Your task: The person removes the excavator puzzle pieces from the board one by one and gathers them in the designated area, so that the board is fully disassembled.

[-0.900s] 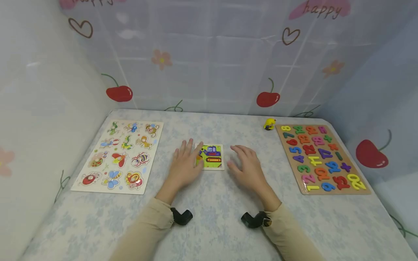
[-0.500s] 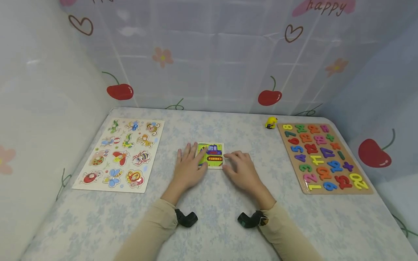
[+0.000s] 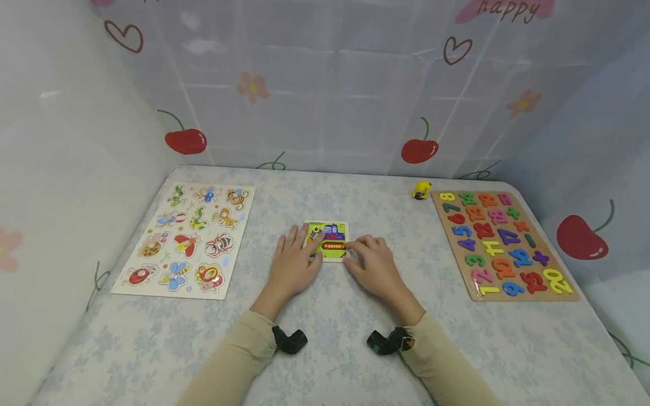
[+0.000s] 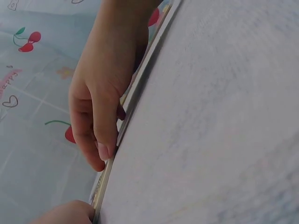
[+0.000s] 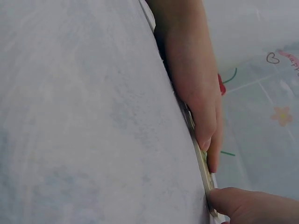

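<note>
A small square jigsaw puzzle [image 3: 336, 252] with a purple digger picture on green lies flat at the middle of the table. My left hand [image 3: 293, 268] rests over its left side, fingers spread and fairly straight, hiding part of the picture. On the opposite side, my right hand [image 3: 374, 265] touches the right edge with a bent index finger and the thumb near the close corner. In the left wrist view the right hand [image 4: 105, 79] reaches down to the board's thin edge [image 4: 99, 196]. From the right wrist view, the left hand [image 5: 194, 70] lies along that board.
An insect peg puzzle [image 3: 184, 241] lies at the left of the table. At the right is a number board [image 3: 500, 254] with coloured digits, and a small yellow toy figure [image 3: 421, 190] stands beside its far corner. A printed curtain [image 3: 325, 107] hangs behind the table.
My right hand has moved left from beside the puzzle until its fingertips reach the right edge. The left hand has settled slightly nearer over the left side. The puzzle stays in place.
</note>
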Action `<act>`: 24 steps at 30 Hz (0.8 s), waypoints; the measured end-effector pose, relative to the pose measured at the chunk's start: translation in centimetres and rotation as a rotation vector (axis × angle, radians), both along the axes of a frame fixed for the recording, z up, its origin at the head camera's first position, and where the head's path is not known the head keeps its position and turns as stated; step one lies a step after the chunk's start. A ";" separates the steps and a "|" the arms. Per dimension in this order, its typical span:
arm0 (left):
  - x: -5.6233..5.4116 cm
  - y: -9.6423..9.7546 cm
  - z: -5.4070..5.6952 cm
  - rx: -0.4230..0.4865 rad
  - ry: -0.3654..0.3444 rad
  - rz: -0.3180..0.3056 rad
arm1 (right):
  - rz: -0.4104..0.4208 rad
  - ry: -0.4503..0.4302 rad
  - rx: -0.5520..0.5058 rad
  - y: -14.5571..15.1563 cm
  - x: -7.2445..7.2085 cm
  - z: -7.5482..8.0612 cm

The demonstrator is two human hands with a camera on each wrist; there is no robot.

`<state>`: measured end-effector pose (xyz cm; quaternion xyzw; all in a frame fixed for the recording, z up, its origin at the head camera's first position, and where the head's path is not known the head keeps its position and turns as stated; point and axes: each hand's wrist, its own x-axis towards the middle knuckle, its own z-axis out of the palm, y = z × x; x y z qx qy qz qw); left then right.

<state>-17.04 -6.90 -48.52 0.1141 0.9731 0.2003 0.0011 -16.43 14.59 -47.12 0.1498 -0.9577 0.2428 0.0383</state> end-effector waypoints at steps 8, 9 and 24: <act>0.2 -0.1 0.2 -0.009 0.006 -0.001 | 0.002 -0.010 -0.010 0.0 -0.4 0.2; 0.2 -0.1 0.1 -0.009 0.004 -0.001 | 0.004 -0.013 -0.014 0.0 -0.5 0.2; -0.4 0.8 1.0 0.032 -0.029 0.029 | -0.005 -0.064 -0.110 0.2 -3.6 0.7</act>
